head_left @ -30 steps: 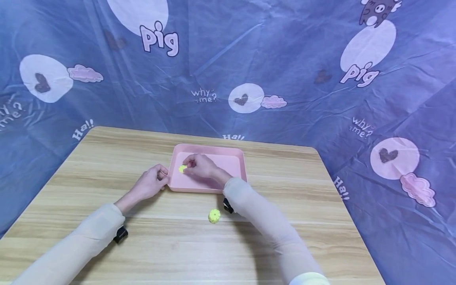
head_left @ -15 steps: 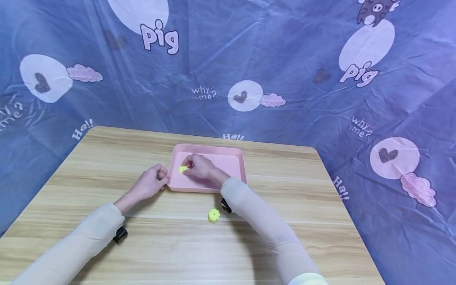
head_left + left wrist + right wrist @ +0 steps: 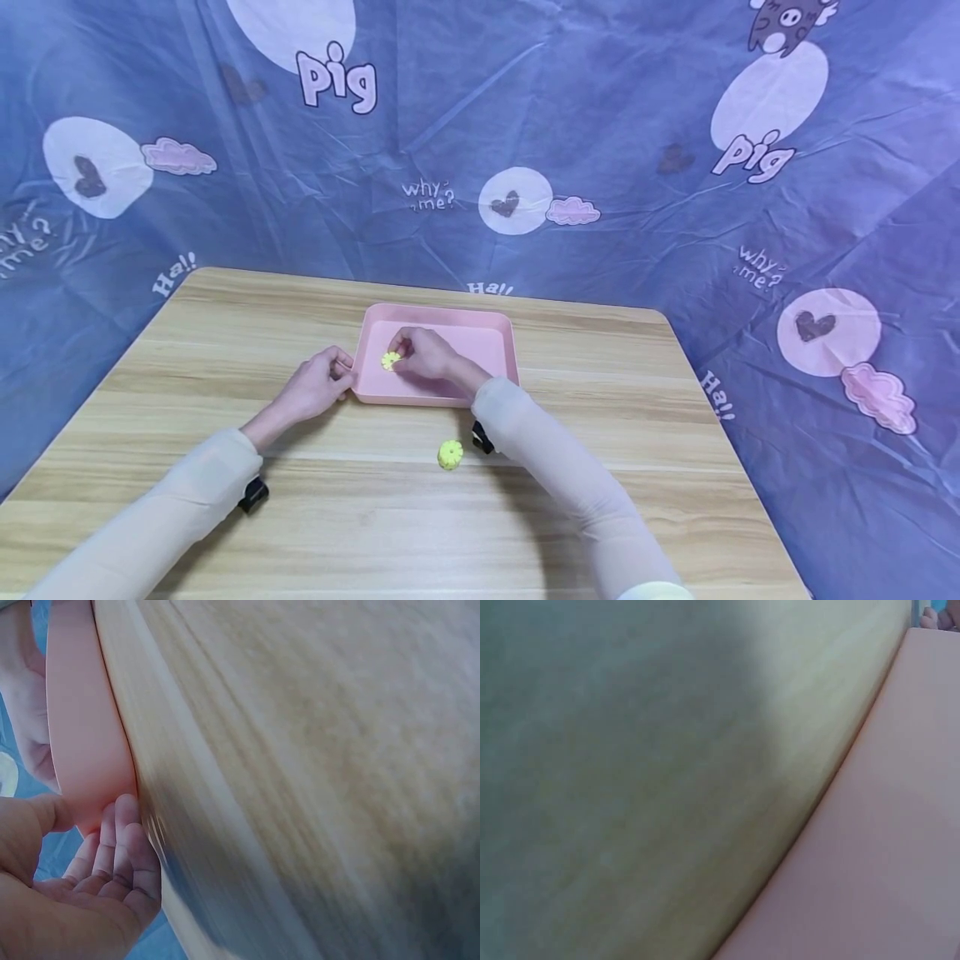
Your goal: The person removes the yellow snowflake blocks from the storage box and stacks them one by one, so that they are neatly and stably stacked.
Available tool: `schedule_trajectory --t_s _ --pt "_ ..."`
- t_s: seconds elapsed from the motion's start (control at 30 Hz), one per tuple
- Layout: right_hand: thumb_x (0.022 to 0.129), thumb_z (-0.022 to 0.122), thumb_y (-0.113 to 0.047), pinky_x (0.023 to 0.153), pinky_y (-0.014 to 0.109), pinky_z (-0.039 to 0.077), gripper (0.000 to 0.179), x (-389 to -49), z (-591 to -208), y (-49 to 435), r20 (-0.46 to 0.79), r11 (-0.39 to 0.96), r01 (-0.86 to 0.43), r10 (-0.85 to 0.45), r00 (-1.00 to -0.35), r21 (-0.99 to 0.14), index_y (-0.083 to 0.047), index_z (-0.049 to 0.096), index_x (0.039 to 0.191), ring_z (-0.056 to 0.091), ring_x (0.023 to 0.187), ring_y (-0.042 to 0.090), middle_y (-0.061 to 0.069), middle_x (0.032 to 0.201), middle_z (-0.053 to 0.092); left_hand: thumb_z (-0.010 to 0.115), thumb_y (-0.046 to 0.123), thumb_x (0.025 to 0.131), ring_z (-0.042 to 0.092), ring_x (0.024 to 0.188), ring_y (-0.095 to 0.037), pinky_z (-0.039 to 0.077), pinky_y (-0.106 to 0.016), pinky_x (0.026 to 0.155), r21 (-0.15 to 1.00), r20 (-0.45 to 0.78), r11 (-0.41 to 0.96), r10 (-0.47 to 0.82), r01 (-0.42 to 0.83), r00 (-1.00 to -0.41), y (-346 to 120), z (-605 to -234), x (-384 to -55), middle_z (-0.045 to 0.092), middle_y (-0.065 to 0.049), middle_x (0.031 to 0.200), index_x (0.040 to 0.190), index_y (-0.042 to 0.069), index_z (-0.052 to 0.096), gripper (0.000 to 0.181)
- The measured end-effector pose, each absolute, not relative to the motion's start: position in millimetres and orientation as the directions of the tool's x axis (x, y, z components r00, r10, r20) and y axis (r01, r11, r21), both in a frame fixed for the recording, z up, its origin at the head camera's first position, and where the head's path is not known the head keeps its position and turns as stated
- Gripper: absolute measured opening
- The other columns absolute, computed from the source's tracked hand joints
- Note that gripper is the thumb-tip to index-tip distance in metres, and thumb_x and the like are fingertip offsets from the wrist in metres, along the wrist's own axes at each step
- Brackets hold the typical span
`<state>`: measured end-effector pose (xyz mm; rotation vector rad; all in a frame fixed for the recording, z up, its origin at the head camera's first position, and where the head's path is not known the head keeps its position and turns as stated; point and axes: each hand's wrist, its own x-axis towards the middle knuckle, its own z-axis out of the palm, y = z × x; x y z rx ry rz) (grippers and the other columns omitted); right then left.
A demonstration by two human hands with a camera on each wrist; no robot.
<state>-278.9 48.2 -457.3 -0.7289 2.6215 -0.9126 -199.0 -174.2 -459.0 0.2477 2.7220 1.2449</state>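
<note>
Inside the pink tray (image 3: 480, 333), toward its left end, my right hand (image 3: 426, 352) pinches a small yellow flower-shaped piece (image 3: 390, 361) between thumb and fingers. My left hand (image 3: 318, 385) holds the tray's near left corner. In the left wrist view, that hand's thumb (image 3: 52, 812) lies at the corner and its curled fingers touch the outer wall (image 3: 86, 712). A second yellow piece (image 3: 450, 454), ribbed and with a small hole on top, stands on the table in front of the tray. The right wrist view shows the tray's wall (image 3: 885, 817) but not the right hand's fingers.
The wooden table (image 3: 360, 517) carries the tray near its back edge. Behind it hangs a blue printed cloth (image 3: 450, 100), which also runs down both sides. A black wrist device (image 3: 255, 494) sits under each sleeve.
My right hand has shifted slightly right and toward me, with the yellow piece moving along inside the tray. The left hand and the second piece stay where they were.
</note>
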Motion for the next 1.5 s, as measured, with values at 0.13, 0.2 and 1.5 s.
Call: schedule_trajectory --t_s 0.13,0.2,1.5 --pt "0.091 0.079 -0.008 0.086 0.019 0.048 0.017 -277.3 -455.4 53.2 -0.089 0.661 -0.360 -0.543 -0.835 -0.659 -0.006 0.072 0.107 0.060 0.086 0.007 0.005 0.096 0.072 0.061 0.012 0.102 0.068 0.073 -0.014 0.049 -0.033 0.082 0.759 -0.061 0.645 0.203 0.086 -0.977 -174.6 -459.3 -198.7 0.074 -0.011 0.092 0.118 -0.004 0.060 0.023" --pt "0.092 0.079 -0.008 0.084 0.019 0.049 0.015 -276.9 -454.5 55.9 -0.091 0.656 -0.359 -0.547 -0.832 -0.664 -0.006 0.073 0.105 0.061 0.083 0.006 0.005 0.094 0.073 0.061 0.012 0.102 0.068 0.073 -0.014 0.049 -0.033 0.082 0.758 -0.064 0.647 0.201 0.084 -0.977 -174.9 -459.3 -198.7 0.074 -0.011 0.092 0.119 -0.004 0.060 0.023" --pt "0.092 0.077 -0.010 0.074 0.019 0.049 0.010 -219.2 -420.4 120.5 0.057 0.542 -0.381 -0.521 -0.852 -0.749 -0.004 0.074 0.100 0.060 0.078 0.005 0.011 0.092 0.076 0.060 0.012 0.103 0.068 0.073 -0.013 0.050 -0.034 0.083 0.754 -0.071 0.651 0.211 0.086 -0.975 -176.8 -459.1 -200.4 0.074 -0.011 0.092 0.119 -0.004 0.060 0.022"
